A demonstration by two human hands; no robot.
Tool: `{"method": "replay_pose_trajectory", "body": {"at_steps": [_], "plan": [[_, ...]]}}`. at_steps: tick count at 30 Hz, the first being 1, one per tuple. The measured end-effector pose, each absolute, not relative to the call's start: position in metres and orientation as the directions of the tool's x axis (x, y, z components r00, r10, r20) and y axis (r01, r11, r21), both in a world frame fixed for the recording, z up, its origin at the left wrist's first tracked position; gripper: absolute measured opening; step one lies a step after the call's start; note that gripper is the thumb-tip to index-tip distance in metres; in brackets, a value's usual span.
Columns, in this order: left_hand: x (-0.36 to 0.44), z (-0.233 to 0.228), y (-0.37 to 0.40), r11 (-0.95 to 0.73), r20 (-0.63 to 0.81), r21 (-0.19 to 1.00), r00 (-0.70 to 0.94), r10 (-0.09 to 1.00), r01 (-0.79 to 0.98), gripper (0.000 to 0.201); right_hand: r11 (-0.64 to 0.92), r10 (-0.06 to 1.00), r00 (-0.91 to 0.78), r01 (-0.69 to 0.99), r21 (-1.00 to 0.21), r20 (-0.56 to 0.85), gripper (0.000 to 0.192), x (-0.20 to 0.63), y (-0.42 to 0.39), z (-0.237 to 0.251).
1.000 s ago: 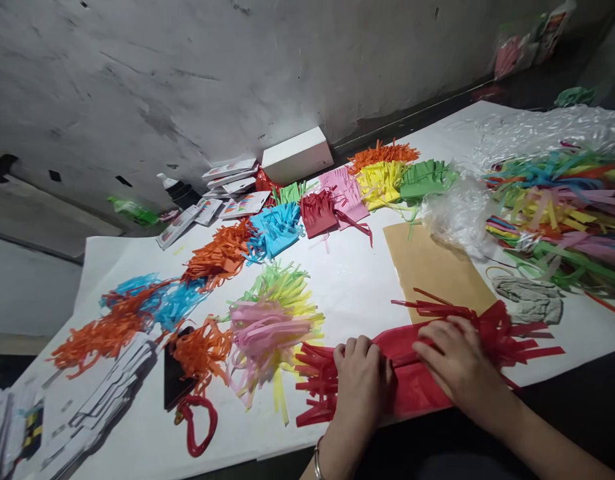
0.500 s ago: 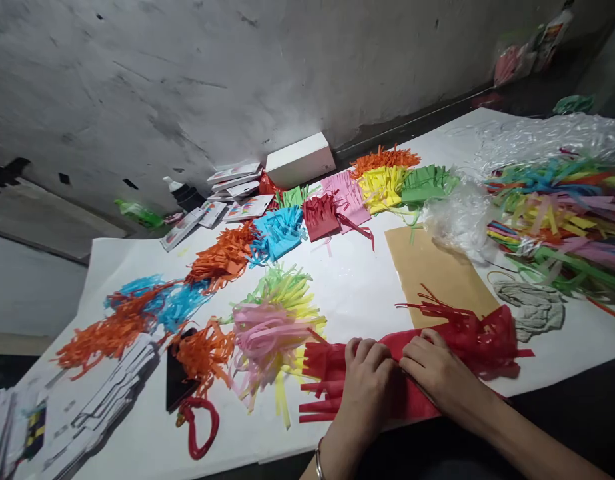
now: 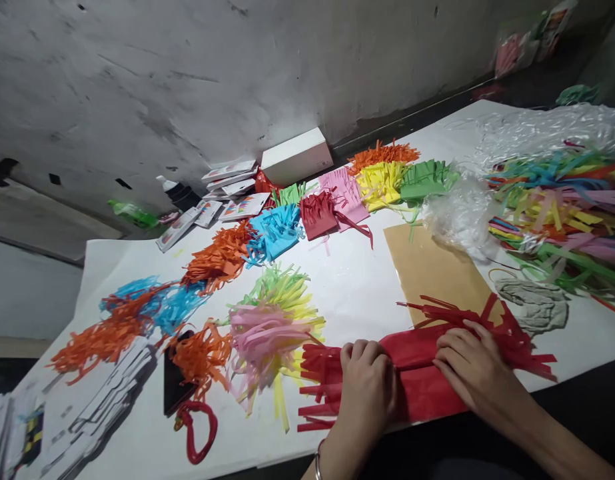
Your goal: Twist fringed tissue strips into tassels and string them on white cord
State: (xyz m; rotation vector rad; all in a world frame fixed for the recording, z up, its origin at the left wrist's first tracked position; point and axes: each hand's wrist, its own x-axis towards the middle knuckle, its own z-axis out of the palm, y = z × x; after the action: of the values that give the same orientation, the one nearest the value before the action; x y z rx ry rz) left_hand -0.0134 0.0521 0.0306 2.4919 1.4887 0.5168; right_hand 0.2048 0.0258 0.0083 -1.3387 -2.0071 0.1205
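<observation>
The red fringed paper [image 3: 422,393] lies at the near edge of the white covering sheet [image 3: 352,293], directly under both hands, its cut strips spreading out at either end. A narrow fold or roll runs along its middle, between the hands.

The left hand [image 3: 368,383] rests on the paper toward its left end, fingers bent over the fold; a metal bangle [image 3: 318,461] sits on that wrist. The right hand [image 3: 472,360] lies farther along, fingers bent and set against the same fold. Both hands touch the paper — whether either one pinches it cannot be told, as the undersides of the fingers are hidden.

A brown sheet [image 3: 432,267] lies beyond the right hand, its near edge overlapped by red strips. A crumpled grey cloth [image 3: 534,303] lies to the right of it. Left of the red paper sits a pink fringe bundle [image 3: 267,333] over yellow and green strips. Farther left — a dark flat object [image 3: 171,390], partly covered by orange fringe [image 3: 204,353], with a red loop [image 3: 212,433] just beside it.
</observation>
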Motion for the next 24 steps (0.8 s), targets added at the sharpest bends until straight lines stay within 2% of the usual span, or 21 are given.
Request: {"method": "replay_pose_trajectory", "body": {"at_steps": [3, 5, 7, 10, 13, 17, 20, 24], "plan": [[-0.008, 0.031, 0.056, -0.430, 0.158, 0.245, 0.402, 0.902, 0.869, 0.012, 0.339, 0.884, -0.123, 0.834, -0.436, 0.451, 0.025, 0.197, 0.030, 0.012], [-0.008, 0.030, 0.058, -0.463, 0.172, 0.195, 0.434, 0.884, 0.865, 0.014, 0.317, 0.892, -0.111, 0.844, -0.432, 0.437, 0.023, 0.195, 0.032, 0.013], [-0.010, 0.029, 0.059, -0.570, 0.199, 0.161, 0.539, 0.819, 0.806, 0.014, 0.341, 0.885, -0.136, 0.840, -0.422, 0.444, 0.021, 0.194, 0.032, 0.012], [-0.011, 0.028, 0.059, -0.707, 0.231, 0.095, 0.676, 0.700, 0.701, 0.013, 0.439, 0.853, -0.247, 0.817, -0.374, 0.460, 0.030, 0.193, 0.031, 0.009], [-0.007, 0.026, 0.066, -0.729, 0.239, 0.056, 0.699, 0.674, 0.682, 0.016, 0.528, 0.804, -0.359, 0.798, -0.290, 0.474, 0.028, 0.189, 0.030, 0.007], [-0.005, 0.025, 0.076, -0.735, 0.251, 0.090, 0.699, 0.669, 0.672, 0.021, 0.570, 0.759, -0.422, 0.798, -0.195, 0.496, 0.025, 0.180, 0.034, 0.004], [-0.009, 0.027, 0.070, -0.758, 0.287, 0.111, 0.710, 0.643, 0.642, 0.014, 0.580, 0.729, -0.421, 0.799, -0.160, 0.539, 0.032, 0.174, 0.040, 0.005], [-0.010, 0.025, 0.050, -0.803, 0.233, 0.247, 0.772, 0.592, 0.541, 0.008, 0.566, 0.682, -0.359, 0.811, -0.149, 0.638, 0.035, 0.181, 0.049, 0.018]]}}
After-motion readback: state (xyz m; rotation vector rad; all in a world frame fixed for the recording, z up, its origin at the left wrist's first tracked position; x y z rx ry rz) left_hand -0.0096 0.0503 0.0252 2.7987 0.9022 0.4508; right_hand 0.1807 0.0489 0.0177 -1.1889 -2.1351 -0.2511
